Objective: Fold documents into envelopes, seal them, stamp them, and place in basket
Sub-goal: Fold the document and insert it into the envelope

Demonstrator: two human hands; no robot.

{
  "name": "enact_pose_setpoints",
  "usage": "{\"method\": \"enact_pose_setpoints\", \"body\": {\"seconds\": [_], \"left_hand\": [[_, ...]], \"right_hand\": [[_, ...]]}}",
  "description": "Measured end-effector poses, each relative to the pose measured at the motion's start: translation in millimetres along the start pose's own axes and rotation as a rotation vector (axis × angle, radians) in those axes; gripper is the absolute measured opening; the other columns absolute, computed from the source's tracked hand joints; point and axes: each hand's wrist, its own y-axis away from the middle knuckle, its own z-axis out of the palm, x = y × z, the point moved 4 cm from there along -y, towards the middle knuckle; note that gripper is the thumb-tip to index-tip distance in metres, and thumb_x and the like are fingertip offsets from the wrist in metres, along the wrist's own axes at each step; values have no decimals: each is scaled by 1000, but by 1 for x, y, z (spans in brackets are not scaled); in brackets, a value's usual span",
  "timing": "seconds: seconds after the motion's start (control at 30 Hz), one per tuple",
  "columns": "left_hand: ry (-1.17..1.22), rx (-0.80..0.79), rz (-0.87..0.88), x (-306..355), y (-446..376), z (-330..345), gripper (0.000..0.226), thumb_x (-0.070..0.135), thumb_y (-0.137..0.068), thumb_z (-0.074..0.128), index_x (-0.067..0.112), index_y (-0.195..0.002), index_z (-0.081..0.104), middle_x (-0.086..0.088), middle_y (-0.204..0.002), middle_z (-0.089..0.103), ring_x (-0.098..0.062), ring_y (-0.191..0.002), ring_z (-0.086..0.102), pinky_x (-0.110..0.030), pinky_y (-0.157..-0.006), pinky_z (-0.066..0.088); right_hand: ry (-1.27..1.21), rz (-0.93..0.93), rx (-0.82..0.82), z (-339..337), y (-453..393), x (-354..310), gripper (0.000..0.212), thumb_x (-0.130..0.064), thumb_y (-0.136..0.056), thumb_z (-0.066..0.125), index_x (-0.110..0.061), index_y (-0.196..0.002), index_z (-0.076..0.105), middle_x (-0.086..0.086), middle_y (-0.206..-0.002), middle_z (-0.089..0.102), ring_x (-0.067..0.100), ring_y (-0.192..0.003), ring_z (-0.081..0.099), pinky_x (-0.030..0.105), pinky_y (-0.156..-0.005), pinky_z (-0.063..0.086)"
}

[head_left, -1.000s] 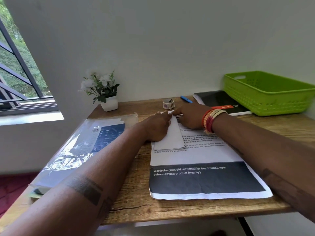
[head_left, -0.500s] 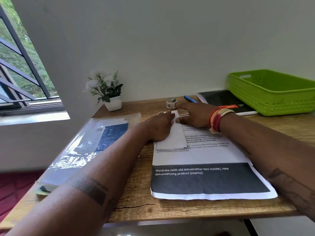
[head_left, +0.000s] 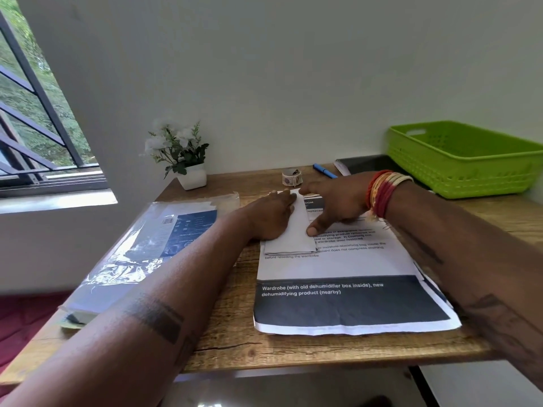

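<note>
On the desk (head_left: 235,342), folded paper (head_left: 296,230) lies under both hands' flat fingers (head_left: 289,198).

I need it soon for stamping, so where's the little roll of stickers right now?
The sticker roll stands at the back of the wooden desk, between the potted plant and the blue pen.

Mid frame: left hand (head_left: 271,218) flat on folded paper (head_left: 296,230), right hand (head_left: 335,205) pressing its right edge, thumb down. Both lie on printed sheets (head_left: 346,289) on the tabletop (head_left: 235,345). Green basket (head_left: 464,160) upper right, tape roll (head_left: 292,177) and blue pen (head_left: 324,171) behind the hands.
</note>
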Motion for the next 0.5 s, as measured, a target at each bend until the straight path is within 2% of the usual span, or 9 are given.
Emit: {"method": "enact_pose_setpoints", "body": {"seconds": [0.07, 0.13, 0.17, 0.2, 0.27, 0.3, 0.37, 0.43, 0.5], "left_hand": [[6, 4, 4, 0, -1, 0, 53, 32, -109, 29, 19, -160, 23, -10, -166, 22, -26, -153, 20, -37, -123, 18], [8, 1, 5, -1, -2, 0, 52, 33, -109, 29, 19, -160, 24, -9, -165, 24, -26, -152, 22, -38, -123, 20], [8, 0, 5, -2, -2, 1, 52, 33, -109, 29, 20, -159, 24, -9, -165, 24, -26, -152, 22, -38, -123, 20], [8, 1, 6, -3, -3, 1, 52, 33, -109, 29, 20, -159, 24, -9, -165, 24, -26, -152, 22, -39, -123, 20], [6, 3, 10, -3, -3, 2, 52, 33, -109, 29, 21, -160, 24, -8, -166, 23, -25, -153, 20, -39, -124, 18], [4, 3, 13, -3, -4, 2, 52, 33, -109, 29, 21, -160, 23, -8, -167, 21, -25, -153, 18, -39, -124, 17], [4, 4, 14, -2, -4, 2, 52, 32, -109, 29, 20, -160, 23, -7, -167, 20, -24, -154, 16, -37, -124, 15], [7, 8, 15, -3, -4, 3, 52, 32, -109, 29, 20, -160, 23, -6, -167, 20, -24, -154, 15, -38, -125, 15], [7, 13, 18, -3, -5, 3, 52, 32, -109, 29, 20, -160, 24, -6, -167, 21, -23, -154, 16, -40, -125, 16]], "right_hand": [[11, -26, -7, -2, 9, -5, 107, -64, -73, 75, -34, -158, 16, -4, -144, 49, 8, -104, 59, 20, -88, 44], [0, -32, -17, -4, 16, -10, 104, -59, -77, 75, -32, -158, 15, -13, -107, 52, -2, -74, 49, 17, -67, 40], [0, -33, -26, -5, 19, -12, 104, -58, -77, 75, -33, -158, 14, -16, -96, 46, -2, -70, 48, 19, -67, 44], [1, -30, -43, -5, 20, -13, 106, -59, -76, 76, -34, -158, 13, -17, -98, 45, 0, -72, 51, 23, -75, 50], [-2, -32, -86, -2, 22, -14, 111, -60, -73, 78, -39, -157, 9, -10, -121, 50, 7, -85, 62, 31, -89, 55], [-3, -34, -98, -2, 23, -14, 113, -61, -71, 78, -40, -157, 7, -5, -130, 49, 10, -90, 64, 33, -90, 55], [7, -42, -119, 0, 24, -14, 116, -62, -71, 78, -40, -158, 4, -2, -145, 43, 8, -89, 61, 26, -82, 55], [-9, -45, -149, 2, 24, -14, 118, -62, -70, 78, -39, -158, 2, 0, -149, 40, 13, -93, 65, 27, -82, 56], [-24, -51, -172, 4, 23, -12, 121, -65, -67, 79, -42, -157, 1, -3, -139, 43, 22, -102, 68, 35, -92, 56]]}}
